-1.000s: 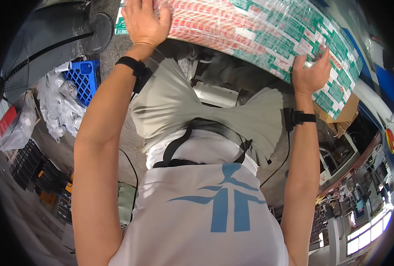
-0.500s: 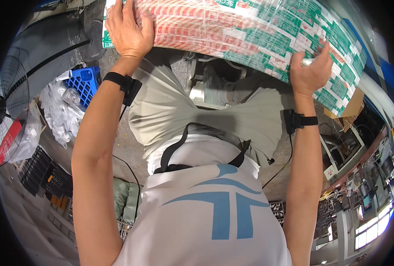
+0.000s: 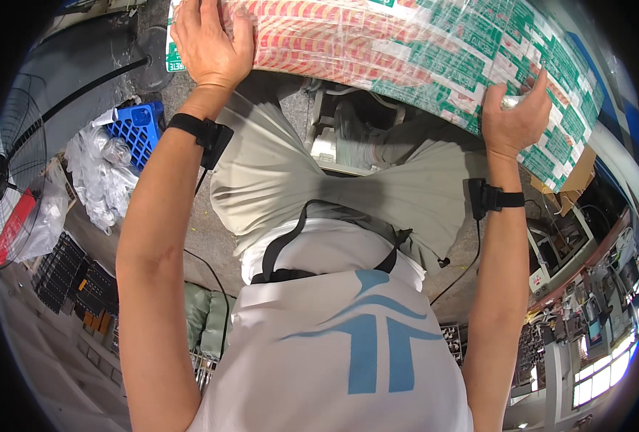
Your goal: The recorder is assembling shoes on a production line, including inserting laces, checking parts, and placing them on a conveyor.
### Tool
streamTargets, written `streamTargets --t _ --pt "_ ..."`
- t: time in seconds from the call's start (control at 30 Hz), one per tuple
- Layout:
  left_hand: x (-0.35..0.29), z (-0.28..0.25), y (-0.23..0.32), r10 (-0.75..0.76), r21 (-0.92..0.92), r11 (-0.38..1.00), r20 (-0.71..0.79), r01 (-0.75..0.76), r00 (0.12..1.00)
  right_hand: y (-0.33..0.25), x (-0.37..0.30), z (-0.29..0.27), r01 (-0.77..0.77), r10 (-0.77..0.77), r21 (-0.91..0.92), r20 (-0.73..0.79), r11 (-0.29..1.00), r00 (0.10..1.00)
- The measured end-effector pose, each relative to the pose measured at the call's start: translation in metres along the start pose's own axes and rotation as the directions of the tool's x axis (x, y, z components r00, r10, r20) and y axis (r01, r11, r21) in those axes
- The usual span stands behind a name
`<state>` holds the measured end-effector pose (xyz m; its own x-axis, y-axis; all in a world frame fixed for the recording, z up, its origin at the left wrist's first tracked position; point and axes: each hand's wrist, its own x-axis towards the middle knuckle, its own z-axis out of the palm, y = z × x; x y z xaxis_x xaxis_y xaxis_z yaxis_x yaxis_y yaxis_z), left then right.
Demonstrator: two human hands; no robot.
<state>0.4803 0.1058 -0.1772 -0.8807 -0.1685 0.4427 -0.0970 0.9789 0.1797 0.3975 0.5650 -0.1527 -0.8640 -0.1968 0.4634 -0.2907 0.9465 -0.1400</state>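
Note:
A broad work surface (image 3: 377, 54) wrapped in shiny green, white and red printed film spans the top of the head view. My left hand (image 3: 214, 52) lies on its left end, palm down, with the fingers stretched toward the far side and the thumb apart. Toward the right end, my right hand (image 3: 519, 121) rests against the near edge, thumb and forefinger raised and spread. I see nothing held in either hand. The other right-hand fingers are partly hidden. Black straps with small boxes sit on both wrists.
A standing fan (image 3: 1, 176) is at the far left, beside a blue plastic crate (image 3: 136, 133) and crumpled clear plastic bags (image 3: 100, 176). A cardboard box (image 3: 575, 180) stands below the surface's right end. Thin cables hang from both wrist straps.
My right hand has shifted slightly right and nearer to me. The left hand has barely moved and stays on the surface.

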Motion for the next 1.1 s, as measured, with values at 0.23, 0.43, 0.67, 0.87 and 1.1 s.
streamTargets --t 0.23,0.43,0.67,0.87,1.1 --pt "-0.0008 -0.0016 0.0001 -0.008 -0.004 1.000 0.001 0.008 1.000 -0.0004 0.0003 -0.0001 -0.011 0.011 -0.020 0.017 1.000 1.000" --pt "-0.0002 -0.0013 0.0004 -0.001 -0.004 1.000 -0.007 0.001 1.000 0.0006 0.0009 -0.0004 -0.018 0.019 -0.013 0.032 1.000 0.999" --pt "0.0008 -0.0011 0.0004 0.002 -0.009 1.000 -0.013 -0.002 1.000 -0.0005 0.0017 -0.0011 -0.012 0.012 -0.006 0.027 1.000 1.000" --pt "0.0005 -0.0028 0.0016 -0.007 -0.005 1.000 0.000 0.007 1.000 -0.0012 0.0021 -0.0019 -0.020 0.020 0.001 0.034 1.000 0.999" --pt "0.0009 -0.0038 0.0030 -0.002 -0.006 1.000 0.001 0.002 1.000 -0.0003 0.0015 -0.0019 -0.021 0.021 0.008 0.034 1.000 0.999"
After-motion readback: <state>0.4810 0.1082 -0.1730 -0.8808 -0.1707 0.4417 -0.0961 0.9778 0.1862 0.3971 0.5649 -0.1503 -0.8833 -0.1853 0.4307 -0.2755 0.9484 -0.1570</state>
